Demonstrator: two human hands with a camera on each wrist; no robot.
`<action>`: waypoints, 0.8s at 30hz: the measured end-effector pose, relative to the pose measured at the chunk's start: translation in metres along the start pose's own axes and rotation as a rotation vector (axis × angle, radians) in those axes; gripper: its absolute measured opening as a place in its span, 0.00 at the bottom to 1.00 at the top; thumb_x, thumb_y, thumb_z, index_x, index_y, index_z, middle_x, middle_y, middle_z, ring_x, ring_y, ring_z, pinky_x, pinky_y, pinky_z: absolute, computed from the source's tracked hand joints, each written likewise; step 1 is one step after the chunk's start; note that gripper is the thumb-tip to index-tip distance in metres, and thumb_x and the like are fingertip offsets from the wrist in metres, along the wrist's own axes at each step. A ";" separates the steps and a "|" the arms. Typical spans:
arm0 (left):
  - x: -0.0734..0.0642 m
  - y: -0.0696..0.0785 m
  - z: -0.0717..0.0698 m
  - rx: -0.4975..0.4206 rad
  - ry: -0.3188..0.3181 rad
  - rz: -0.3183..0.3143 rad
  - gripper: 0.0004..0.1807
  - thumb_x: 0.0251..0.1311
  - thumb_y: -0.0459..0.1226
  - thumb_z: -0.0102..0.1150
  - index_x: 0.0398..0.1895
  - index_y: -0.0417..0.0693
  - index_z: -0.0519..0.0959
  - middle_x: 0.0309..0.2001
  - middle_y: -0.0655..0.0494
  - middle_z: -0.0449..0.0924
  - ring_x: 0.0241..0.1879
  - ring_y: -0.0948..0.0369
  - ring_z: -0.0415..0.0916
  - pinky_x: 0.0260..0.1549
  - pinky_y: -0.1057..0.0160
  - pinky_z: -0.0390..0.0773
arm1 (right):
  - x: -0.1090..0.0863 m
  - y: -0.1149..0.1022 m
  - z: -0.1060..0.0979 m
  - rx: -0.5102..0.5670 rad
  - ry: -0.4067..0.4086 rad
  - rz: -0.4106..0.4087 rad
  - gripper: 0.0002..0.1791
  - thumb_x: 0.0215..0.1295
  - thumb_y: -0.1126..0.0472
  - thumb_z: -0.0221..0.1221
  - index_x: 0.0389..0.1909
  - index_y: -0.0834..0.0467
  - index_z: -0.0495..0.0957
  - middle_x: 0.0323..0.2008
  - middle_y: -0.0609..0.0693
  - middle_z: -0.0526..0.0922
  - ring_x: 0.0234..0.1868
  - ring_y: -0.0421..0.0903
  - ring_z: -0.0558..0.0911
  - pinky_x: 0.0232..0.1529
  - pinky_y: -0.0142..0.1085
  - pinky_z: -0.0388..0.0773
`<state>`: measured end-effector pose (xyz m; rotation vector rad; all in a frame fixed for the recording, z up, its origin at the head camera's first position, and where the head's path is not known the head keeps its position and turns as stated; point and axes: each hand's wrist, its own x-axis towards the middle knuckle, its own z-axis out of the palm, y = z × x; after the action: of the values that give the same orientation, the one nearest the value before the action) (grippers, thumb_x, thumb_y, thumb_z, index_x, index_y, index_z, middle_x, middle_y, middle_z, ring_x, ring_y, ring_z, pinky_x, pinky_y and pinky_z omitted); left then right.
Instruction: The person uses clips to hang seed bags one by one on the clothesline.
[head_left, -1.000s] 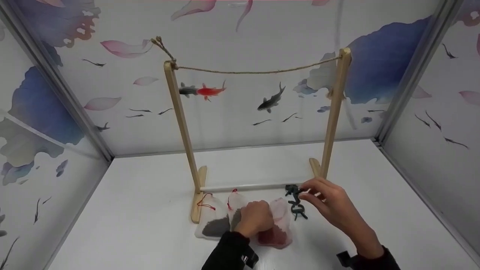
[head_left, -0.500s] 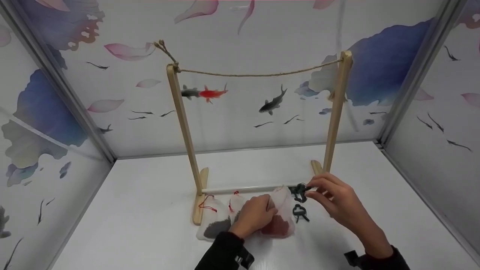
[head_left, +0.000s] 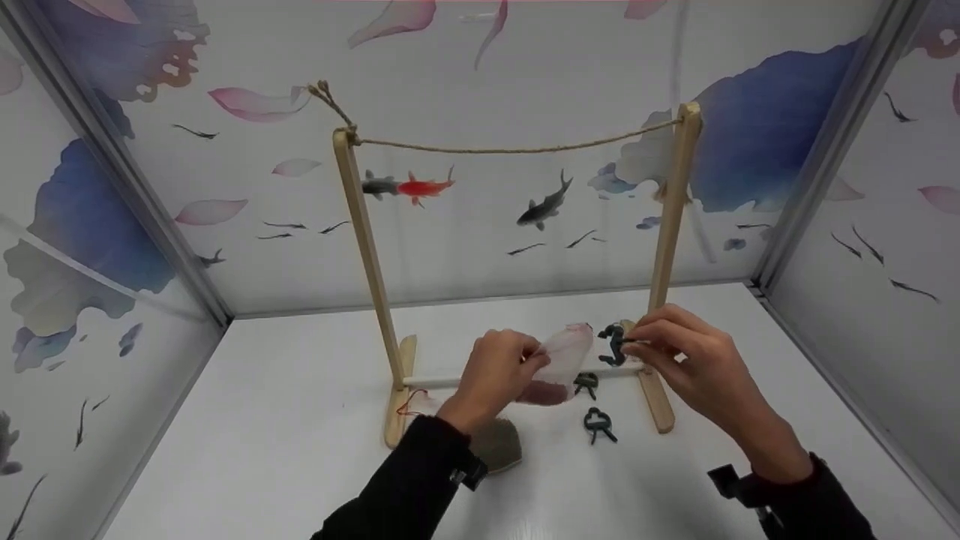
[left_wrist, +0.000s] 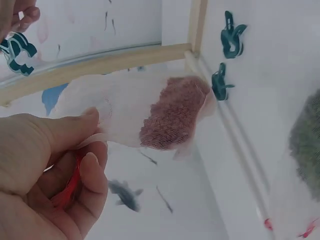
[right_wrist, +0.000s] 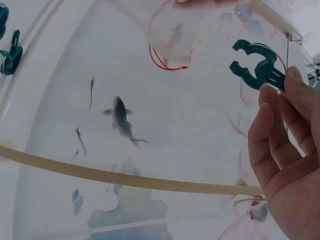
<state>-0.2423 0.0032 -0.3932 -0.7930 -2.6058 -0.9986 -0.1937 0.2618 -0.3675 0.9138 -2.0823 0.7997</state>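
Note:
My left hand [head_left: 491,375] pinches a white mesh drawstring bag [left_wrist: 115,107] near its edge, with reddish-brown contents gathered at the far end. A red cord [left_wrist: 70,187] runs through the curled fingers. In the head view the bag is raised, tilted, in front of the stand's low white bar [head_left: 431,382]. To its right, my right hand [head_left: 694,356] squeezes the handles of a dark green spring clip [right_wrist: 257,62] between thumb and fingers, and the clip's jaws are spread with nothing in them. Clip and bag are apart.
Two more clips, a nearer one [head_left: 598,425] and a farther one [head_left: 587,385], lie on the white table. A bag of grey-green contents [head_left: 499,444] lies under my left forearm. Above, a rope [head_left: 517,151] spans two wooden posts, the left one [head_left: 367,262] and right one [head_left: 666,240].
My left hand has lifted the reddish-brown bag off the table. My right hand has raised one clip up and away from the others, and its jaws now show spread.

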 end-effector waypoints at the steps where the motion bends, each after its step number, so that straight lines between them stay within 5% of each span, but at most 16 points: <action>1: 0.005 0.003 -0.006 0.020 0.013 0.023 0.05 0.65 0.36 0.67 0.37 0.44 0.90 0.33 0.57 0.88 0.29 0.68 0.81 0.29 0.68 0.78 | 0.005 0.000 -0.003 -0.012 0.011 -0.020 0.18 0.49 0.79 0.72 0.37 0.57 0.86 0.39 0.48 0.82 0.31 0.38 0.81 0.34 0.20 0.76; 7: 0.034 0.023 -0.041 0.134 0.091 0.138 0.07 0.68 0.35 0.63 0.38 0.43 0.89 0.34 0.53 0.88 0.31 0.59 0.83 0.32 0.60 0.80 | 0.037 -0.001 -0.017 -0.026 0.101 -0.065 0.18 0.47 0.82 0.71 0.36 0.61 0.87 0.38 0.52 0.82 0.29 0.39 0.81 0.35 0.19 0.75; 13: 0.061 0.037 -0.069 0.155 0.161 0.163 0.05 0.66 0.35 0.65 0.37 0.44 0.89 0.36 0.54 0.89 0.36 0.57 0.85 0.39 0.57 0.81 | 0.075 -0.003 -0.025 -0.009 0.195 -0.090 0.17 0.46 0.85 0.69 0.34 0.63 0.87 0.36 0.56 0.83 0.26 0.39 0.79 0.34 0.18 0.73; 20: 0.082 0.046 -0.080 0.099 0.297 0.154 0.06 0.65 0.36 0.67 0.40 0.44 0.90 0.36 0.53 0.89 0.36 0.60 0.85 0.39 0.61 0.81 | 0.127 0.004 -0.027 0.089 0.369 -0.084 0.10 0.52 0.83 0.68 0.33 0.68 0.85 0.36 0.59 0.82 0.23 0.34 0.76 0.28 0.20 0.73; 24: 0.090 0.048 -0.084 0.070 0.338 0.135 0.07 0.65 0.36 0.68 0.40 0.43 0.90 0.37 0.53 0.89 0.36 0.62 0.85 0.38 0.63 0.82 | 0.153 0.005 -0.031 0.109 0.390 -0.065 0.07 0.58 0.78 0.68 0.36 0.67 0.87 0.38 0.58 0.82 0.21 0.34 0.76 0.26 0.22 0.73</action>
<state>-0.2870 0.0128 -0.2693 -0.7038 -2.2555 -0.9093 -0.2624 0.2348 -0.2297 0.8039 -1.6764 0.9781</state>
